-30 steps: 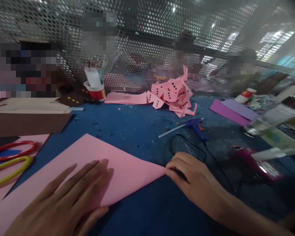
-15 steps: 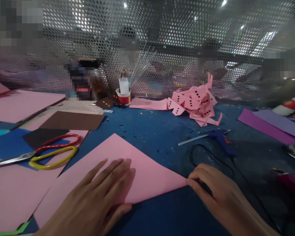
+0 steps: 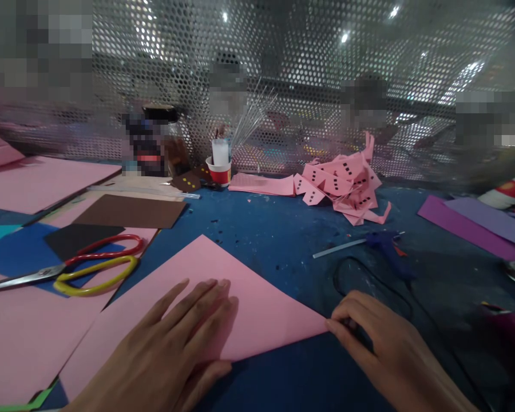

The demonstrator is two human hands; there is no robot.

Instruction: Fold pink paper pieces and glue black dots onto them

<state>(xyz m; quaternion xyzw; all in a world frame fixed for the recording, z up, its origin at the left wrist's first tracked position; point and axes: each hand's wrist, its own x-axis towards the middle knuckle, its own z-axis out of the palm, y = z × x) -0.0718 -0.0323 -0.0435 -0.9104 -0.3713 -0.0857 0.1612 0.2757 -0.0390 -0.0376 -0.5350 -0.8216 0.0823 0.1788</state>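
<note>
A pink sheet of paper [image 3: 257, 303], folded to a pointed shape, lies on the blue table in front of me. Flat on its left part rests my left hand [image 3: 180, 337], fingers stretched out and thumb along the near edge. My right hand [image 3: 369, 337] pinches the paper's right corner between thumb and fingertips. Left of the paper, scissors [image 3: 98, 266] with one red and one yellow handle lie on several coloured sheets. Beyond my right hand is a blue glue gun [image 3: 386, 249] with a glue stick in its back and a black cable.
Folded pink paper pieces [image 3: 343, 186] with black squares are heaped at the back, beside a pink stack [image 3: 261, 184] and a paper cup [image 3: 218, 171]. Brown card [image 3: 131, 210] lies left, purple sheets [image 3: 472, 226] right. A perforated metal screen [image 3: 283, 51] stands behind the table.
The view has shifted slightly. Both hands keep their places on the pink paper, the left flat and the right pinching the corner.
</note>
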